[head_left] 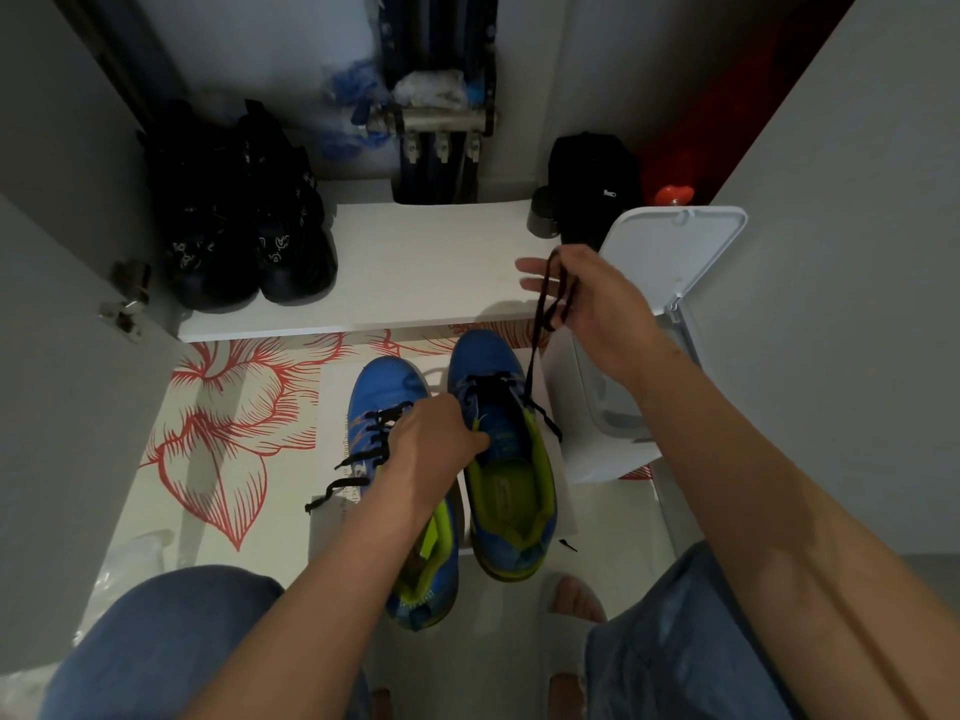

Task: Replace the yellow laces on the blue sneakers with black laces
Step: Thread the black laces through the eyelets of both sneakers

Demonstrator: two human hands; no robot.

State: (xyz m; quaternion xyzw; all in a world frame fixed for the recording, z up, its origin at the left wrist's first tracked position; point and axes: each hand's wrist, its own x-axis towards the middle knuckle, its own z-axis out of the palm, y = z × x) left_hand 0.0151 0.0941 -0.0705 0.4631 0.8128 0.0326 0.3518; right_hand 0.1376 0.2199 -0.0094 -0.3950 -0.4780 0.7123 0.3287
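**shelfwatcher:** Closet floor, red-flower mat (223,433), white shelf (426,262) above it with black shoes (244,210) parked on top. Both blue sneakers sit side by side on white paper (335,392). They're already wearing black laces, and no yellow ones are in sight.

**lacenerd:** Yep. On the head cam the left hand (436,449) has its fingers curled over the right-side sneaker (483,361) at the tongue, probably pinning it so it won't lift. The right hand (592,298) is up by the shelf edge with the black lace (535,356) looped round its fingers and drawn taut from the eyelets. Looks like taking out slack. The lace ends on the left-side sneaker (384,392) lie loose, untied.
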